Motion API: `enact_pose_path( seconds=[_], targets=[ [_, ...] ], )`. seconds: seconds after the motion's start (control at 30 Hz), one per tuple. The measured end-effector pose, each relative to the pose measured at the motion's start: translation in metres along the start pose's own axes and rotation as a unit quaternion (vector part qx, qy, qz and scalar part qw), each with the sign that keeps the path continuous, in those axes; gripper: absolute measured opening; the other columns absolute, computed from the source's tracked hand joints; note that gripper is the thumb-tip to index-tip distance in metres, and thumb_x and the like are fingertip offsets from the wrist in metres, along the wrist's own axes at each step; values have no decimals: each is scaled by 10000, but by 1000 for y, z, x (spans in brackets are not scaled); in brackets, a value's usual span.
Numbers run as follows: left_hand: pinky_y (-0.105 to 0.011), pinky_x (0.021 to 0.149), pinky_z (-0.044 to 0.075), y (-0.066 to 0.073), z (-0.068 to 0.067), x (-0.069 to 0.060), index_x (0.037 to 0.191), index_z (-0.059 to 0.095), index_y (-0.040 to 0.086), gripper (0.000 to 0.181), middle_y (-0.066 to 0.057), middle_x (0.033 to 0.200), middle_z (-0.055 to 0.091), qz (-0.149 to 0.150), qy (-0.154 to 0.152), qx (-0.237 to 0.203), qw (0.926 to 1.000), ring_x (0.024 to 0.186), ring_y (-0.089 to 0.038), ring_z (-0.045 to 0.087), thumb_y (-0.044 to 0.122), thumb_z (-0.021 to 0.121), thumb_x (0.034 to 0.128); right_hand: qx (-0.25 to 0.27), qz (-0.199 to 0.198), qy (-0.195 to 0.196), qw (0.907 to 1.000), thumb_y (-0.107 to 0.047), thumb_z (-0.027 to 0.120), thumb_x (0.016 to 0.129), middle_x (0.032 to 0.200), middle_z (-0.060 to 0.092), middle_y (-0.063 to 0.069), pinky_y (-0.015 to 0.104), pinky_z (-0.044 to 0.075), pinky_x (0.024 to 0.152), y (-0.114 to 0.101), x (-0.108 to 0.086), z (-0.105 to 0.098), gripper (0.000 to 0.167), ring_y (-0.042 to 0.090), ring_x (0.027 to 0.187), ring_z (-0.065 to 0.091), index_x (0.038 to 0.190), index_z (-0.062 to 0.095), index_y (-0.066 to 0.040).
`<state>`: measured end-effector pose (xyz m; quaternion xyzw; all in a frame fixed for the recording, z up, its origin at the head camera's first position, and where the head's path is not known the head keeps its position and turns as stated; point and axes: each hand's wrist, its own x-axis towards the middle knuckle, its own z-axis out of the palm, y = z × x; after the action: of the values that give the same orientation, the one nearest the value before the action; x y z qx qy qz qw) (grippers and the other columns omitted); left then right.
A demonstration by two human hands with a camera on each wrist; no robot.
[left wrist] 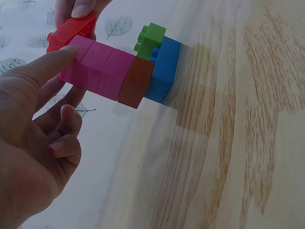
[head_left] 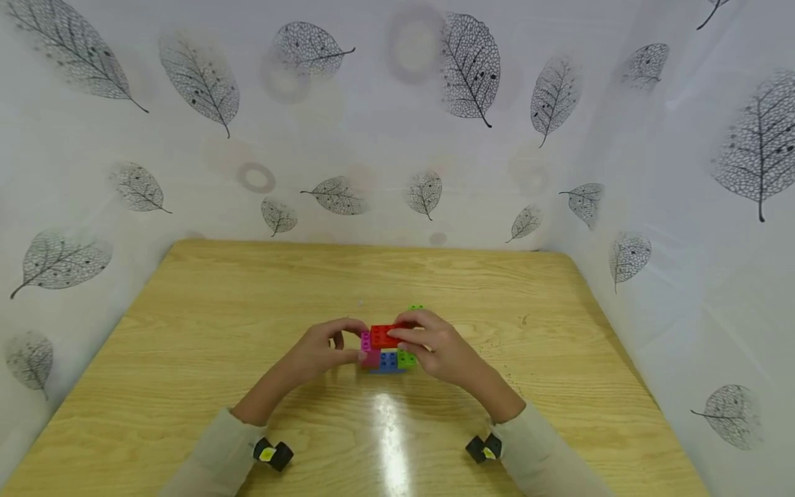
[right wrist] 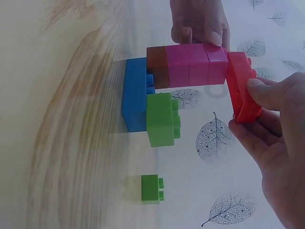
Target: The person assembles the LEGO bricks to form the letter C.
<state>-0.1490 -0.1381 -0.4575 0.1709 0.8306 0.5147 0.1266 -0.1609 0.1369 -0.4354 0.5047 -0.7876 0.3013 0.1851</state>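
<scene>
On the table stands a toy building-brick structure: a blue brick [right wrist: 135, 95] at the bottom, a brown brick [right wrist: 157, 67] on one end and a light-green brick [right wrist: 160, 119] on the other. Three pink bricks [left wrist: 102, 67] are stacked above the brown one. My left hand [head_left: 313, 352] pinches the top of this pink column between thumb and fingers. A red brick [right wrist: 243, 86] is between the thumb and fingers of my right hand [head_left: 441, 348]. One end of it sits at the top pink brick, tilted in the right wrist view; whether the studs are engaged, I cannot tell.
A small green brick [right wrist: 150, 189] lies on the wooden table [head_left: 248, 290], apart from the structure and beyond my right hand. White leaf-patterned sheeting [head_left: 373, 138] stands behind the table and along its sides.
</scene>
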Motion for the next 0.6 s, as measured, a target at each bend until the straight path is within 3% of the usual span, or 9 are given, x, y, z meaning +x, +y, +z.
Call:
enact_pose_path(
  seconds=[0.6],
  targets=[
    [-273, 584, 438, 1, 1, 0, 1227, 665, 265, 351, 19, 1171, 666, 24, -6, -24, 10000, 832, -218, 505, 331, 771, 899, -519, -168, -158, 9984, 1, 754, 870, 1164, 648, 133, 288, 562, 852, -7, 5, -4, 245, 240, 1066, 625, 1113, 755, -26]
  ],
)
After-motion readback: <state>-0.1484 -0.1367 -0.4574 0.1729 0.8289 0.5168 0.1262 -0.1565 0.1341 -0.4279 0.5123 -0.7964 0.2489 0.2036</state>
